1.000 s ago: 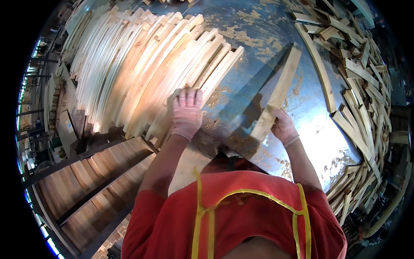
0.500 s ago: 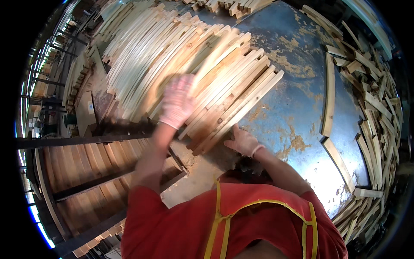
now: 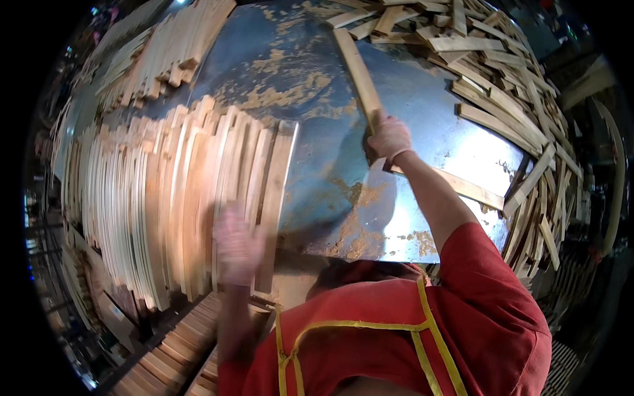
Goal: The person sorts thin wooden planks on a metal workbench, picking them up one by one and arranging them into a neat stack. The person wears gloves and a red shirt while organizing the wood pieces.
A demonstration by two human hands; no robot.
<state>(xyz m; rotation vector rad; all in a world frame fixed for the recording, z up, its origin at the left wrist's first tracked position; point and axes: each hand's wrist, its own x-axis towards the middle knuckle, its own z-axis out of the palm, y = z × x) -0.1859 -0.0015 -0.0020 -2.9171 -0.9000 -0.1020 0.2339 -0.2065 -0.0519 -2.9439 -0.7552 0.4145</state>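
Note:
At the right of the blue-grey metal tabletop, my gloved right hand (image 3: 391, 138) is closed round the near end of a long wooden strip (image 3: 357, 69), which points away from me. The rest of that strip lies along the tabletop. My gloved left hand (image 3: 236, 243) is smeared by motion over the near part of a tight row of wooden strips (image 3: 178, 191); its fingers are unclear. A wider wooden strip (image 3: 277, 191) forms the right end of this row, just beside the left hand.
Another wooden strip (image 3: 456, 185) lies beyond my right forearm. A jumbled heap of wood pieces (image 3: 502, 86) borders the table's right and far side. More strips (image 3: 162, 56) are stacked at the far left. Sawdust patches (image 3: 297, 82) cover parts of the metal tabletop (image 3: 317, 152).
The view has swung right. My right hand has gone from the near end of the row to the loose strip on the right and grips it. My left hand stays over the row.

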